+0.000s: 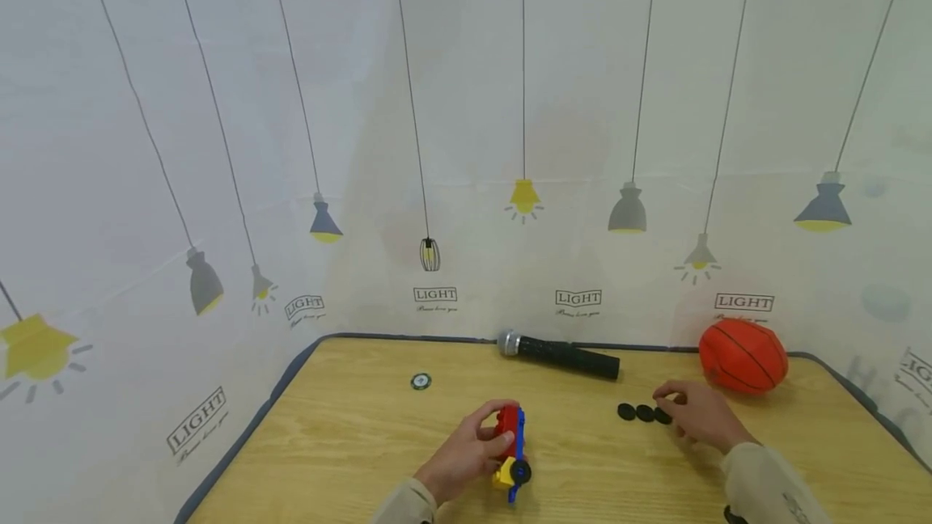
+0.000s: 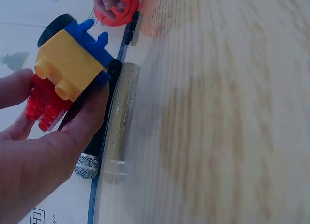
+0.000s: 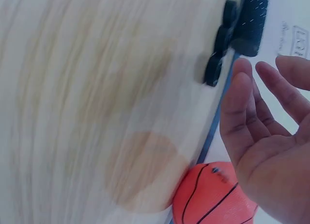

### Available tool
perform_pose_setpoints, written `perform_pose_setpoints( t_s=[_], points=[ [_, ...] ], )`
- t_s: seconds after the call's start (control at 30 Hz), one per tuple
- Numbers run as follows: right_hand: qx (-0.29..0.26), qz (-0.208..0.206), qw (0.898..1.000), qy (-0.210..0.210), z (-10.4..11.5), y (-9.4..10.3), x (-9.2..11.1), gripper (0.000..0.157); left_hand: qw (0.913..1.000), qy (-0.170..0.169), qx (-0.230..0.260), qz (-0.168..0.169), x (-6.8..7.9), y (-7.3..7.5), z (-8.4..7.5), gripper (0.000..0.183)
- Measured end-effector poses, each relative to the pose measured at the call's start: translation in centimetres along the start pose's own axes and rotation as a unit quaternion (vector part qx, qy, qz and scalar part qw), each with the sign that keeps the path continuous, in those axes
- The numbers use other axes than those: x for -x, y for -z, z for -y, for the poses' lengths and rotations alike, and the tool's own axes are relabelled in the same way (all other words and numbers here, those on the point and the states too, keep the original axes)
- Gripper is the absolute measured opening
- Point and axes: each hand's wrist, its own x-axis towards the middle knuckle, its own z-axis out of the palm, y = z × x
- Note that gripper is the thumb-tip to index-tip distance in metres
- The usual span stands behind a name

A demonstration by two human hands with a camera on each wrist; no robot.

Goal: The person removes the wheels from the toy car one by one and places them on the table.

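My left hand (image 1: 460, 457) grips a toy car of building blocks (image 1: 509, 437) between thumb and fingers, above the table. It has red studded bricks, a blue base and a yellow block (image 2: 72, 64). One black wheel (image 2: 54, 29) shows at the yellow end. On the right, three small black toy wheels (image 1: 645, 412) lie in a row on the tabletop. Just beside the row's right end hovers my right hand (image 1: 705, 416). In the right wrist view its fingers (image 3: 237, 108) are loosely bent, with nothing between them, and appear apart from the wheels.
A black microphone (image 1: 568, 356) with a silver head lies near the back edge of the wooden table (image 1: 328, 427). Right of it sits a red, partly deflated basketball (image 1: 743, 356). A round chip (image 1: 421, 381) rests left of centre. Lamp-printed white curtains (image 1: 473, 103) enclose the table.
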Motion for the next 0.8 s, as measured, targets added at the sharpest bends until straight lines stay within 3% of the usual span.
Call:
perform_pose_setpoints(
  t_s=[0.13,0.5,0.67,0.8],
  points=[
    [-0.026,0.006,0.999,0.020,0.5,-0.3,0.3,0.027,0.9997,-0.004,0.007,-0.022,-0.2,0.0,-0.1,0.047],
    [-0.092,0.029,0.995,0.005,3.1,-0.8,1.4,0.030,0.9993,-0.018,0.017,-0.029,0.2,-0.5,0.0,0.047],
    [-0.138,0.060,0.988,0.017,4.2,-1.4,1.9,0.032,0.9990,-0.021,0.019,-0.034,0.0,-0.5,0.3,0.047],
    [-0.181,0.105,0.976,0.051,5.3,-2.2,2.2,0.037,0.9988,-0.027,0.017,-0.038,-0.1,-0.7,0.3,0.047]
  ],
)
